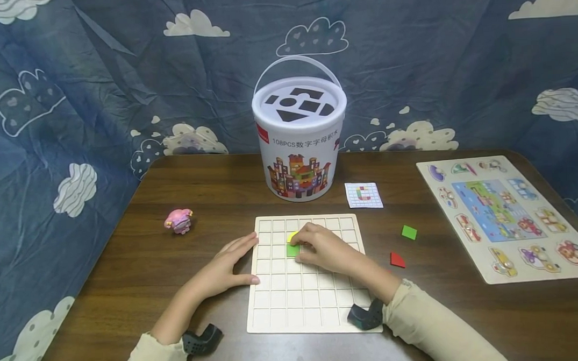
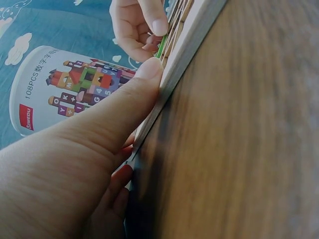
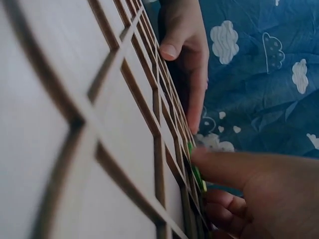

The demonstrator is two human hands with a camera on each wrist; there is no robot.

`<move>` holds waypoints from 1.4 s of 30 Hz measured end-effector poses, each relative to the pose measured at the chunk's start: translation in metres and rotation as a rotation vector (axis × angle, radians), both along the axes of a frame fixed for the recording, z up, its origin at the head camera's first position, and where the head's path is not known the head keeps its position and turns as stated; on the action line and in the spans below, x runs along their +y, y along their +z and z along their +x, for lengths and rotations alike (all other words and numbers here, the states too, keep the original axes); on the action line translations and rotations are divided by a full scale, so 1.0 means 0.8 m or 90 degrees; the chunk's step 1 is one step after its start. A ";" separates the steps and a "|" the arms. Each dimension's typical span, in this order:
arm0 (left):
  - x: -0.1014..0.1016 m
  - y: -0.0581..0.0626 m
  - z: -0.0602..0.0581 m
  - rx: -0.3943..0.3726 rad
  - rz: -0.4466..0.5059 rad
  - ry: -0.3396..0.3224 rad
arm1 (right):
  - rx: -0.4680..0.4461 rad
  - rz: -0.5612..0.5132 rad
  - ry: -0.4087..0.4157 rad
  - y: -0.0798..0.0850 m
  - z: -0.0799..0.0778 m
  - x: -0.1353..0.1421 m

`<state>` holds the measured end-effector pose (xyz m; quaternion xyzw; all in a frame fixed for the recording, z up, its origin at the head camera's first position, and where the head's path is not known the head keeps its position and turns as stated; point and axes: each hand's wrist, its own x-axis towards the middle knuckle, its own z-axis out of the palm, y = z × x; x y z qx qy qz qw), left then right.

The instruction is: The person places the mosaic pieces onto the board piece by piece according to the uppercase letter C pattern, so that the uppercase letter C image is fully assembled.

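Note:
A pale wooden grid board (image 1: 270,316) lies on the table in front of the person. My left hand (image 1: 220,267) rests against its left edge, thumb and fingers spread and fairly straight. Over the board's upper middle, my right hand (image 1: 328,249) pinches a green square tile (image 1: 292,251) between thumb and fingers at a grid cell. Just above it sits a yellow piece (image 1: 292,236), partly hidden by the fingers. The right wrist view shows the thumb at the edge of the green tile (image 3: 196,172), low against the grid.
Right of the board lie a loose green tile (image 1: 409,232) and a red quarter-round tile (image 1: 397,260). A small pattern card (image 1: 364,195) is behind them, beside a white lidded bucket (image 1: 299,142). A picture puzzle board (image 1: 511,277) lies far right, a pink toy (image 1: 178,221) left.

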<state>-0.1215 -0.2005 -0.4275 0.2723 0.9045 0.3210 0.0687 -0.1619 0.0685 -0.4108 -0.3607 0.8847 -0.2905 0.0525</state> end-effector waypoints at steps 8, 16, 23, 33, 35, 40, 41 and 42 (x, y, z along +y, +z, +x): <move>-0.001 -0.001 0.001 0.003 -0.002 0.003 | -0.046 -0.032 0.006 0.031 0.006 0.022; -0.001 -0.003 0.000 0.005 -0.001 0.006 | 0.077 -0.104 -0.044 0.060 0.018 0.080; -0.001 -0.005 -0.001 0.011 0.004 0.004 | 0.111 -0.092 -0.145 0.050 0.019 0.148; -0.001 -0.006 -0.001 -0.005 0.000 0.008 | 0.073 -0.032 -0.254 0.002 0.005 0.216; -0.001 -0.005 0.000 -0.006 0.000 0.010 | 0.077 -0.023 -0.259 -0.006 0.002 0.224; -0.001 -0.004 0.000 -0.010 -0.002 0.012 | 0.083 -0.005 -0.270 -0.018 -0.002 0.237; 0.000 -0.004 0.000 -0.008 -0.001 0.010 | 0.079 -0.001 -0.273 -0.018 -0.001 0.238; 0.000 -0.004 0.000 -0.008 -0.001 0.011 | 0.075 0.003 -0.277 -0.018 -0.001 0.239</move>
